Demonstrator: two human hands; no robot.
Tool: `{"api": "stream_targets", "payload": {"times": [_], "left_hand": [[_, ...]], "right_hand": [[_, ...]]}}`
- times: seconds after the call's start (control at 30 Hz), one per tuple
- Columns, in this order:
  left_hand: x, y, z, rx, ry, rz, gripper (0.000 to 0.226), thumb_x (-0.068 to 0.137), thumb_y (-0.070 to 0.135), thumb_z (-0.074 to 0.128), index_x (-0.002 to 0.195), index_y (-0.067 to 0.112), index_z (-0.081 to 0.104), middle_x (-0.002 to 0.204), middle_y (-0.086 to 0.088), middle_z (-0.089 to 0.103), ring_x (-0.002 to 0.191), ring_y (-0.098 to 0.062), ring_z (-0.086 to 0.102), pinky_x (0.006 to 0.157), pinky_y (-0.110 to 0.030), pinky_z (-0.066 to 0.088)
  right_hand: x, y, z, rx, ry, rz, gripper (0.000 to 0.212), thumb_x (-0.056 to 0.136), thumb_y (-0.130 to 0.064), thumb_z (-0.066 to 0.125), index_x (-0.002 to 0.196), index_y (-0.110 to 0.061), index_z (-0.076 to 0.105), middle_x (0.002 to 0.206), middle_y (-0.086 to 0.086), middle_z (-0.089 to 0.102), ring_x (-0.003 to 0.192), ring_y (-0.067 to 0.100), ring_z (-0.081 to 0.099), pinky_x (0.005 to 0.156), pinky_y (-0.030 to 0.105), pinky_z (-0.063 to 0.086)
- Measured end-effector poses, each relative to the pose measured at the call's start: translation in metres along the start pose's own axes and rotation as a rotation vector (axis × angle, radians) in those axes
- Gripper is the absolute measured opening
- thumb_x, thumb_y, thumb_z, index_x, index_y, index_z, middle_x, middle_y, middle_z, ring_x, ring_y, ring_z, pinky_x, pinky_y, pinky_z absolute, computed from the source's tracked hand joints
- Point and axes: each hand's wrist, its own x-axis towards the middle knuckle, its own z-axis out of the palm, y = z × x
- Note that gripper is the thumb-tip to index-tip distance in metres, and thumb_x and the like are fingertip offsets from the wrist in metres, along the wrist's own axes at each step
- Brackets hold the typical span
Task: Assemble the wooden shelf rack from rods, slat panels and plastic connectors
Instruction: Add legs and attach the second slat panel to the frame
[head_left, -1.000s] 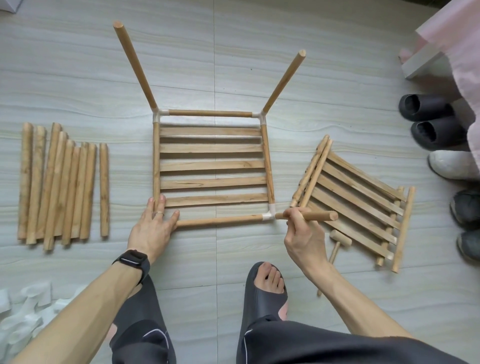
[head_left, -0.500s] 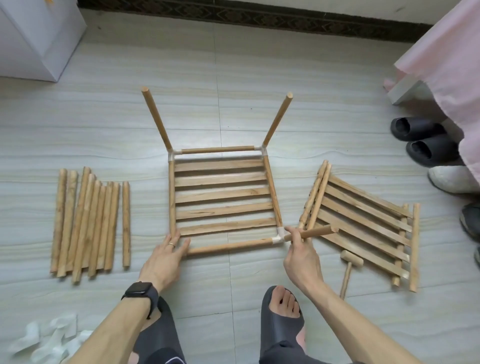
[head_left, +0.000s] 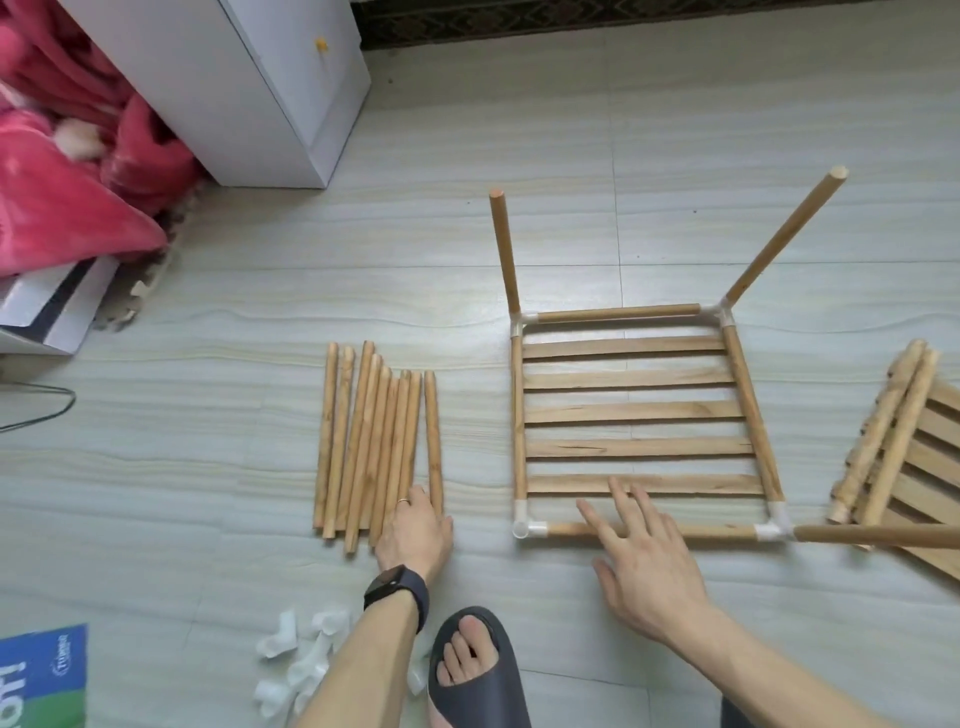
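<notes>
Floor (head_left: 519, 156): pale tile; loose rods (head_left: 374, 447) beneath left hand (head_left: 415, 535), grasp cannot be told.
Right hand (head_left: 649, 566): released, spread flat on shelf frame (head_left: 634, 413), near rail.
Risk: frame may skid on slick tile, loosening the empty corner connector (head_left: 524, 530).

Spare slat panel (head_left: 930, 467): at 3 o'clock, cut by the right edge; only its left part shows.
Long rod (head_left: 878, 535): runs from the frame (head_left: 631, 410) toward 3 o'clock, its far end out of the picture.
Left grip (head_left: 415, 530): fingertips hidden over the near ends of the loose rods (head_left: 374, 447); whether it holds one cannot be told.
Right grip (head_left: 644, 561): hides a stretch of the frame's near rod; contact unclear.
Connectors (head_left: 296, 660): at 7 o'clock, blurred, partly behind the left forearm.
Blue box (head_left: 41, 675): at 8 o'clock, cropped, print unreadable.
</notes>
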Motion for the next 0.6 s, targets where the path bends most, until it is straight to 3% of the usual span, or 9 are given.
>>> {"api": "stream_targets", "payload": {"times": [0.1, 0.2, 0.3, 0.4, 0.47, 0.53, 0.6], "left_hand": [[0.009, 0.001, 0.001, -0.108, -0.009, -0.056, 0.030, 0.100, 0.035, 0.053, 0.120, 0.012, 0.048, 0.118, -0.012, 0.064, 0.108, -0.034, 0.063, 0.083, -0.038, 0.049], [0.017, 0.007, -0.004, -0.446, -0.131, -0.076, 0.026, 0.101, 0.028, 0.056, 0.119, 0.008, 0.056, 0.109, -0.012, 0.068, 0.105, -0.033, 0.065, 0.087, -0.036, 0.053], [0.008, 0.012, -0.020, -0.902, -0.331, -0.061, 0.015, 0.100, 0.015, 0.059, 0.108, 0.003, 0.060, 0.083, -0.006, 0.068, 0.079, -0.023, 0.070, 0.069, -0.028, 0.054], [-0.002, 0.009, -0.047, -1.066, -0.557, 0.039, 0.020, 0.096, 0.012, 0.066, 0.112, 0.000, 0.065, 0.082, -0.007, 0.070, 0.078, -0.023, 0.072, 0.067, -0.025, 0.057], [-0.006, 0.009, -0.066, -1.020, -0.727, 0.135, 0.030, 0.092, 0.016, 0.073, 0.118, 0.002, 0.068, 0.087, -0.007, 0.071, 0.082, -0.024, 0.072, 0.072, -0.026, 0.058], [-0.012, 0.014, -0.083, -0.880, -0.830, 0.248, 0.029, 0.088, 0.019, 0.076, 0.115, 0.010, 0.074, 0.091, -0.008, 0.072, 0.081, -0.022, 0.070, 0.077, -0.028, 0.057], [-0.018, 0.024, -0.094, -0.764, -0.857, 0.346, 0.026, 0.086, 0.024, 0.077, 0.111, 0.017, 0.078, 0.094, -0.008, 0.073, 0.080, -0.019, 0.069, 0.080, -0.028, 0.056]], "right_hand": [[0.012, -0.002, 0.004, -0.063, -0.154, -0.025, 0.076, 0.103, -0.043, 0.036, 0.156, -0.043, -0.019, 0.163, 0.003, -0.034, 0.154, 0.038, -0.018, 0.122, 0.058, 0.007], [0.013, 0.001, 0.002, -0.118, -0.214, -0.022, 0.080, 0.103, -0.044, 0.037, 0.153, -0.043, -0.026, 0.161, 0.002, -0.037, 0.153, 0.039, -0.019, 0.121, 0.062, 0.007], [0.013, -0.002, -0.011, -0.082, -0.268, -0.012, 0.080, 0.102, -0.050, 0.038, 0.157, -0.041, -0.019, 0.164, 0.003, -0.031, 0.155, 0.038, -0.014, 0.123, 0.060, 0.009], [0.011, -0.010, -0.031, 0.036, -0.123, -0.021, 0.085, 0.099, -0.057, 0.042, 0.159, -0.036, -0.015, 0.169, 0.010, 0.007, 0.153, 0.034, 0.016, 0.120, 0.047, 0.026], [0.010, -0.017, -0.045, 0.091, 0.112, -0.053, 0.088, 0.097, -0.059, 0.046, 0.160, -0.037, -0.012, 0.148, 0.005, 0.043, 0.133, 0.029, 0.043, 0.103, 0.040, 0.044], [0.011, -0.027, -0.060, 0.083, 0.256, -0.108, 0.086, 0.096, -0.059, 0.050, 0.159, -0.043, -0.005, 0.123, -0.002, 0.057, 0.107, 0.025, 0.058, 0.077, 0.036, 0.047], [0.013, -0.035, -0.074, 0.005, 0.290, -0.133, 0.068, 0.095, -0.061, 0.049, 0.154, -0.046, 0.018, 0.115, -0.004, 0.062, 0.097, 0.025, 0.063, 0.066, 0.037, 0.045]]}}
